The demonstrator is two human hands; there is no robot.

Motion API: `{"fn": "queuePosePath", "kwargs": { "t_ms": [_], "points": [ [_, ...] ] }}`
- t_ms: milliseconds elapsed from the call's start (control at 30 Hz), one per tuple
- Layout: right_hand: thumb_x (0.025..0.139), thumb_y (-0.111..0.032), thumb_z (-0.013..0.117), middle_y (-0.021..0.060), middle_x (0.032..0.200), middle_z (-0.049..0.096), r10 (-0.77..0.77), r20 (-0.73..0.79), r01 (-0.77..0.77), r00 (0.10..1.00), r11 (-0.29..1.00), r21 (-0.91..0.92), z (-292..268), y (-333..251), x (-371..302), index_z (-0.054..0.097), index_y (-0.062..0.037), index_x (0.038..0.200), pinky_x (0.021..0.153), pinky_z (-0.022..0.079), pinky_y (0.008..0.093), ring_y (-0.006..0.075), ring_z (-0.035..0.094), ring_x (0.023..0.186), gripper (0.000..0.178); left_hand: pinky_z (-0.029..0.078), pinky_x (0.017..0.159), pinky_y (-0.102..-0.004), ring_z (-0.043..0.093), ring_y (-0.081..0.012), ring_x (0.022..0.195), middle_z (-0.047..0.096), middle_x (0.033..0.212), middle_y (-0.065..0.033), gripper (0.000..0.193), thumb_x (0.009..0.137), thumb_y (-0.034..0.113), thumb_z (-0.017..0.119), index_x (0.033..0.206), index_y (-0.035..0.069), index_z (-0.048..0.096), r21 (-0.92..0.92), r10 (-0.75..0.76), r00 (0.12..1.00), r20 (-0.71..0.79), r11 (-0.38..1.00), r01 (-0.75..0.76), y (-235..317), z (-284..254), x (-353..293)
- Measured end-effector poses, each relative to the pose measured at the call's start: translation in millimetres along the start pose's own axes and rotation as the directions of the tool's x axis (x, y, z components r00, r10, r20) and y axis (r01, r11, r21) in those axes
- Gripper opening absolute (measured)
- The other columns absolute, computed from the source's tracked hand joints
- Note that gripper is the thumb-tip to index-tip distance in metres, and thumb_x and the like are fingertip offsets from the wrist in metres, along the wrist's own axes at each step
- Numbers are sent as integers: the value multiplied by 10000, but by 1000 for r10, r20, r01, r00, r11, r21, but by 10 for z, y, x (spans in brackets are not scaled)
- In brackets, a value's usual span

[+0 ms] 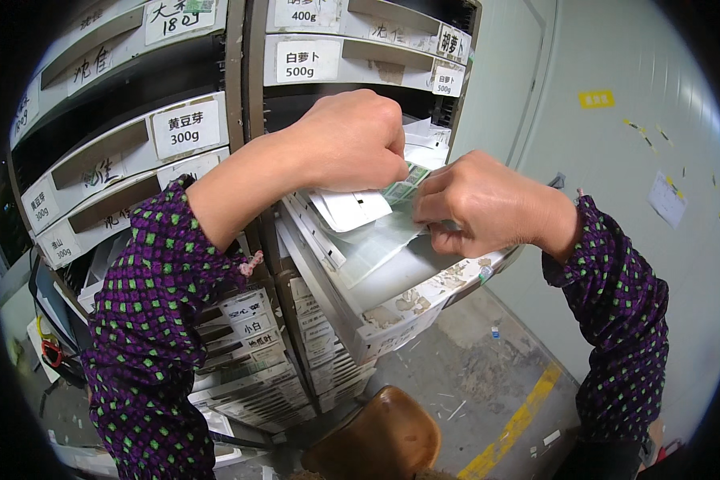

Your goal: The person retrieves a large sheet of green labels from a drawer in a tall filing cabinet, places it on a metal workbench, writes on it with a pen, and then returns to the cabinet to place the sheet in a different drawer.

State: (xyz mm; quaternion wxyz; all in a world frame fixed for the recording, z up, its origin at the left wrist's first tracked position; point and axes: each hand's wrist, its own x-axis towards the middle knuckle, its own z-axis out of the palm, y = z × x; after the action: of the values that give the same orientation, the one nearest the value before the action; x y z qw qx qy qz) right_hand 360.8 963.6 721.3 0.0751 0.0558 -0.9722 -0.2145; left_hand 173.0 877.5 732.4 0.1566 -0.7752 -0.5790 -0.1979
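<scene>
Drawer (352,330) already out, green strip (399,190) over its far half, right hand (488,200) seemingly pinching it, left hand (348,140) curled so can't tell its grip, and imo strip's not clear yet.

The fingertips of the left hand (348,140) curl out of sight, so its grip on the green-printed label strip (402,188) cannot be told. The right hand (488,204) covers the strip's right end and part of the open drawer's (408,312) right edge. Loose sheets (352,210) hide its back corner. A brown seat (384,436) is cut off below; a blue scrap (495,332) is too small to identify.
</scene>
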Motion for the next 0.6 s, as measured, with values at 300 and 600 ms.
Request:
{"fn": "queuePosePath", "kwargs": {
  "t_ms": [300, 600],
  "points": [
    [710, -38, 750, 110, 742, 678, 126, -186, -61, 974, 944, 324, 216, 115, -74, 710, -23, 812, 637, 511, 347, 272, 642, 682, 111, 526, 687, -376, 653, -333, 685, 664, 722, -215, 267, 698, 180, 617, 852, -1, 740, -53, 2, 1000, 17, 999, -1, 34, 17, 24],
    [733, -156, 823, 19, 693, 685, 251, 76, -232, 965, 684, 692, 141, 244, -91, 741, -39, 786, 632, 466, 269, 93, 579, 636, 153, 527, 704, -381, 657, -334, 703, 670, 737, -204, 266, 716, 187, 610, 864, 8, 740, -82, 48, 999, -13, 995, -49, -12, 54, -12]
  ]
}}
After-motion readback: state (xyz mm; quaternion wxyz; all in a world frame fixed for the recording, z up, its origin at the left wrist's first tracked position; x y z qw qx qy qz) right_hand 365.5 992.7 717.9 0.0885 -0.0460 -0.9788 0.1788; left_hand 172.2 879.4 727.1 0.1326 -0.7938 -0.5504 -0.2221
